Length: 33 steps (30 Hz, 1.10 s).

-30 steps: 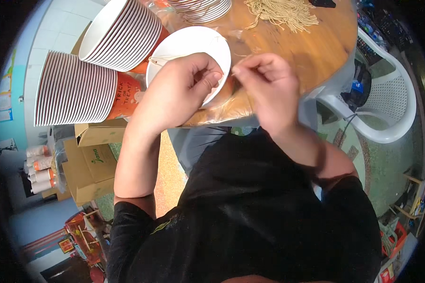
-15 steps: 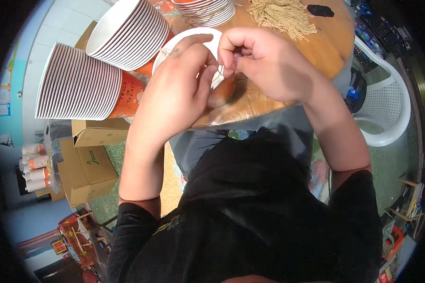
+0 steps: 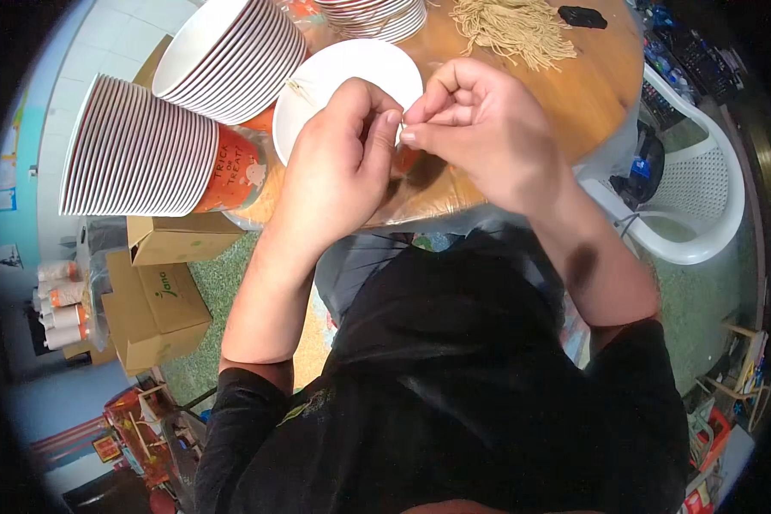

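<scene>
In front of me, close to the table's near edge, is a paper bucket (image 3: 360, 67) with a white inside and an orange outer wall. A beige string (image 3: 297, 86) is fastened at its left rim. Over the bucket's right side, my left hand (image 3: 338, 167) is closed, its thumb and forefinger pinching at the rim. My right hand (image 3: 484, 128) meets it there, pinching a short pale end of string between thumb and forefinger. Most of that string and the bucket's near side are hidden behind my fingers.
Left of the bucket lie two tall stacks of nested orange paper buckets (image 3: 141, 150). Another bucket stack (image 3: 373, 19) stands at the back. Beige strings (image 3: 510, 32) lie heaped beside a small black object (image 3: 582, 17). A white plastic chair (image 3: 694, 184) is at right, cardboard boxes (image 3: 158, 304) at lower left.
My left hand has shifted right and down, uncovering more of the bucket's white inside. My right hand has moved slightly down, its fingertips still against the left hand's.
</scene>
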Tool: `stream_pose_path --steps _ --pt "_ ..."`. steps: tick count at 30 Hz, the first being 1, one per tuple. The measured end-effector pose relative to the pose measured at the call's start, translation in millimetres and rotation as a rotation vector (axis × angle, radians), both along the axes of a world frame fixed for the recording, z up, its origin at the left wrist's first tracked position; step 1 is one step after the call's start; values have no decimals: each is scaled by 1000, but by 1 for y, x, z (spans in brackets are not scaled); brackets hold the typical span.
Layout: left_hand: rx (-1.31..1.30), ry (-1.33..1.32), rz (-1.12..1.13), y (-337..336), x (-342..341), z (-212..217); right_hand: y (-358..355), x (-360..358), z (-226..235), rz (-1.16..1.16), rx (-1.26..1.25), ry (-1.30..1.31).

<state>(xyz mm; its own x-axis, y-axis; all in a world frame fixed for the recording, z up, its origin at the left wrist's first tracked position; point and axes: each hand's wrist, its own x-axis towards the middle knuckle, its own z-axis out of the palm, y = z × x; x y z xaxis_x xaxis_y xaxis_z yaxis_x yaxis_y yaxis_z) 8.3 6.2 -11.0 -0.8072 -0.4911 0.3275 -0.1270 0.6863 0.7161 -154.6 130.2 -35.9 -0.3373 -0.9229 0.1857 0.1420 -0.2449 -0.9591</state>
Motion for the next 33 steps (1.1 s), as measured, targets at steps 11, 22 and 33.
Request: stream_pose_path --steps 11,22,33 --pt "95 76 -60 -4 1 -2 -14 12 -18 -209 -68 136" --pt "-430 110 -174 -6 -6 4 -7 1 -19 -63 -37 -399" --pt "-566 58 -147 -2 -10 6 1 -8 -31 66 -51 -469"
